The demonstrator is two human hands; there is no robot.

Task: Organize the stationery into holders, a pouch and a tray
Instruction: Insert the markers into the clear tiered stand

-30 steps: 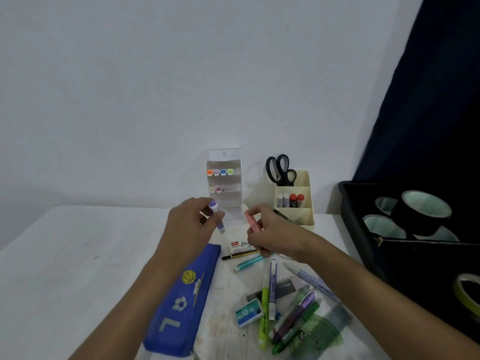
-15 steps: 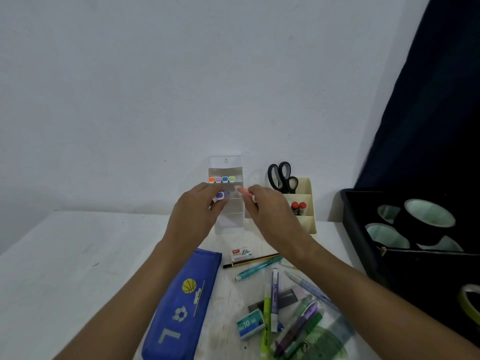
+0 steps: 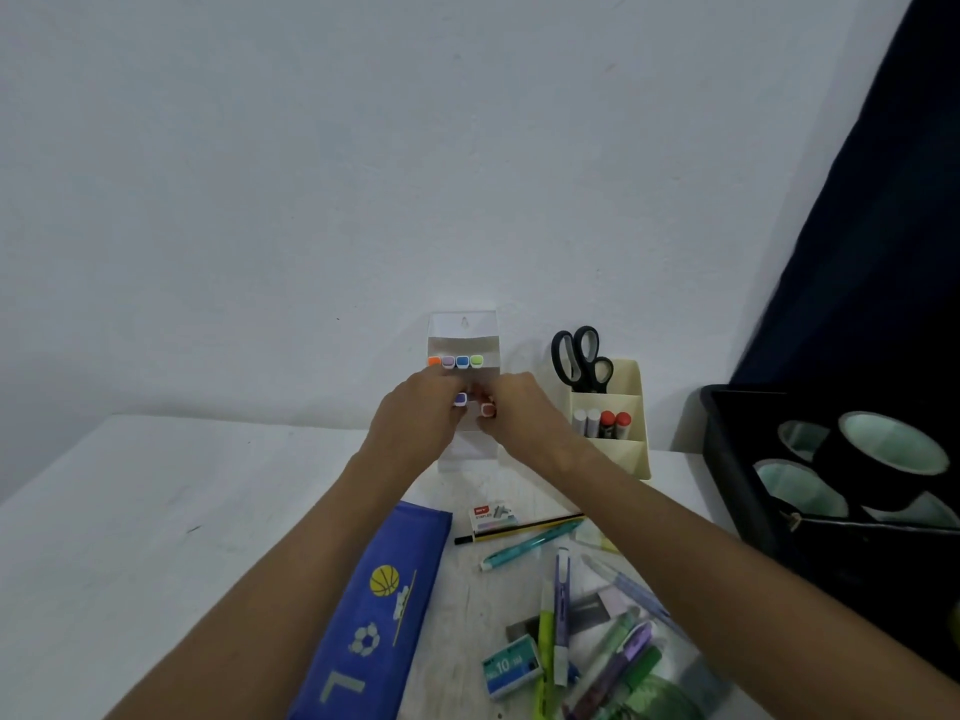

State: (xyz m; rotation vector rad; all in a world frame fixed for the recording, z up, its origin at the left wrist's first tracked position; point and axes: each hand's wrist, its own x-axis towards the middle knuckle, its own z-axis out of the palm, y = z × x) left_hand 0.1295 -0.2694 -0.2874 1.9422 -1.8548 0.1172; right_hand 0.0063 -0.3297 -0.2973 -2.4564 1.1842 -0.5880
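Clear holder (image 3: 462,330) has 4 markers; cream holder (image 3: 631,454) has scissors (image 3: 581,358).

A clear tiered holder (image 3: 462,335) stood against the wall at the back of the table (image 3: 156,511), a pen holder (image 3: 618,433) with scissors (image 3: 579,358) to its right, a tray (image 3: 727,459) further right, and a pouch (image 3: 379,615) in front beside loose pens (image 3: 558,610).
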